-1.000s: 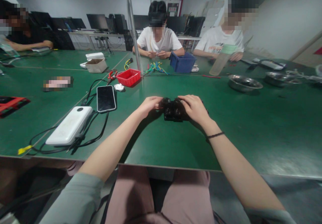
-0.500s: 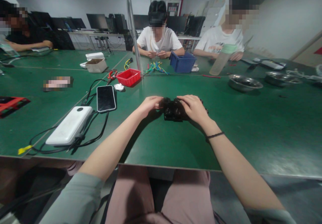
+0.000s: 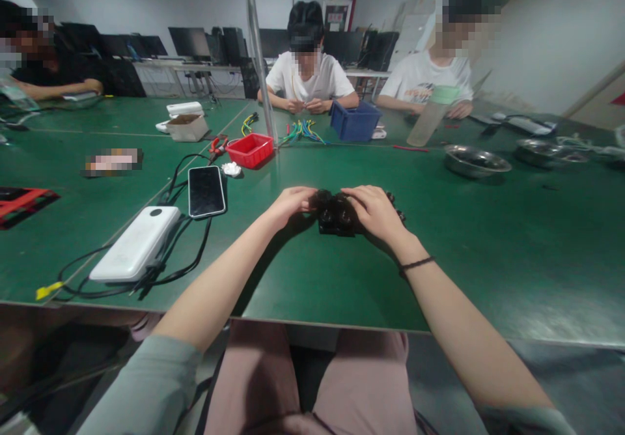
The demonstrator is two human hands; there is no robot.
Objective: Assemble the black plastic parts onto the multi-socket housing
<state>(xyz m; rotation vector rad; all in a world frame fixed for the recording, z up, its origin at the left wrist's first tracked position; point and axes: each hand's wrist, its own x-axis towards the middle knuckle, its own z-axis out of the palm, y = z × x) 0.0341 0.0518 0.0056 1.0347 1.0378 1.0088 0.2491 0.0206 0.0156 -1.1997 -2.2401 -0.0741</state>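
Note:
A cluster of glossy black parts with rounded knobs (image 3: 336, 217) lies on the green table in front of me; what kind they are I cannot make out. At its left end the fingers of my left hand (image 3: 293, 204) are closed round the edge, the tips partly hidden. My right hand (image 3: 375, 210) lies over the right part from above, its fingers bent down onto the top, hiding much of the cluster. A few black knobs stick out beyond that hand on the right.
Left of my arms lie a white power bank (image 3: 137, 246) with black cables and a phone (image 3: 207, 192). Further off stand a red tray (image 3: 251, 152), a blue bin (image 3: 355, 122) and a metal bowl (image 3: 476, 161). Wires (image 3: 305, 132) lie before a person opposite. A pole rises from the table.
My right hand has shifted very slightly on the black cluster, and more of the knobs at its right edge show. My left hand has stayed in place.

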